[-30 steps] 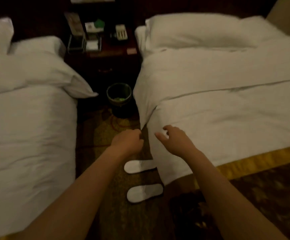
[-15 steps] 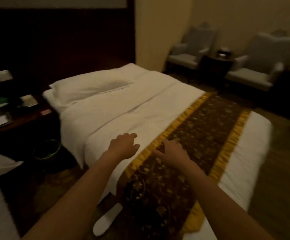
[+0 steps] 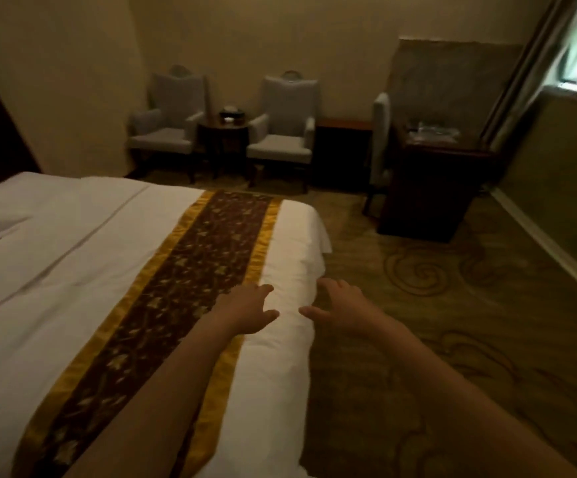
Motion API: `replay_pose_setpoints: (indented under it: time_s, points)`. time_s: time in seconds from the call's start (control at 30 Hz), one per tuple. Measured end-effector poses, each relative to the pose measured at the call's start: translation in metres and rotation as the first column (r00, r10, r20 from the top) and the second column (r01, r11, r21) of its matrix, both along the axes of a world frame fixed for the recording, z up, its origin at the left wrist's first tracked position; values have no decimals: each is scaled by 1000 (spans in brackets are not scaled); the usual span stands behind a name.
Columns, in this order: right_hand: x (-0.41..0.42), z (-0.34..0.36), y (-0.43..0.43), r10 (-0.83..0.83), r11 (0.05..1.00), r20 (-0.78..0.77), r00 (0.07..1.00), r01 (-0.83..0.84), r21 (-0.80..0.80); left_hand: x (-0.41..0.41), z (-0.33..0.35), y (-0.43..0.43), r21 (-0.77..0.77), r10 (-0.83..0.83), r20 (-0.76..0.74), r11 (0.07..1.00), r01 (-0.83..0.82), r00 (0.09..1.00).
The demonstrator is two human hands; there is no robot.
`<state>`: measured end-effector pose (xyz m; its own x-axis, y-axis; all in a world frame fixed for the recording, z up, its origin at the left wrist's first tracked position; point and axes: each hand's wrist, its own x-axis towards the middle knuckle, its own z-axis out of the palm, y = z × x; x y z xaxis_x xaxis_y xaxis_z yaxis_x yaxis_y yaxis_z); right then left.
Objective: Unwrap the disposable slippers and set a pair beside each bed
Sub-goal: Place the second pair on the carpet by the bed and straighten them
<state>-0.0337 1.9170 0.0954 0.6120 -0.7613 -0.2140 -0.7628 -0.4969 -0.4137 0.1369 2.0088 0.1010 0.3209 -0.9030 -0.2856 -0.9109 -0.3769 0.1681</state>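
Carpet (image 3: 452, 305): swirl-patterned, filling the right half of the dim room
Bed (image 3: 56, 270): white, running in from the left, its foot end under both hands
Runner (image 3: 176, 288): brown with gold borders, laid across the bed near the foot
Desk (image 3: 428, 188): dark, by the curtain, a pale chair (image 3: 380, 143) at its side
Armchairs (image 3: 166, 132): two grey seats against the far wall, a small round table (image 3: 223, 139) between them
Left hand (image 3: 245, 310): over the white bedding just beside the runner's gold edge, fingers apart, holding nothing
Right hand (image 3: 342, 307): at the bed's foot edge, fingers loosely bent and apart, holding nothing
Slippers: out of sight from here
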Motion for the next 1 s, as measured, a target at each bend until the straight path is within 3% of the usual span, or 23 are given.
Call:
replay_pose_setpoints:
  time_s: [0.2,0.4,0.63,0.83,1.0]
  points:
    - [-109,5,-116,-101,995,32,994,101,-1,-99,-10,-128,-20,-78,-73,997,77,994]
    - [-152,5,-217,-159,987,59,986,157,34,-143,-4,-226,25,-90,-91,995,92,992]
    - [-132,-10,-361,-116,992,34,993,115,48,-129,-12,-368,40,-69,-44,997,70,997]
    - [-96,-14,-512,-93,994,21,995,92,56,-97,-21,-521,-68,-38,-94,997,31,995]
    - [-70,-6,-636,-81,995,31,996,79,62,-72,-9,-645,-70,-25,-69,997,20,997]
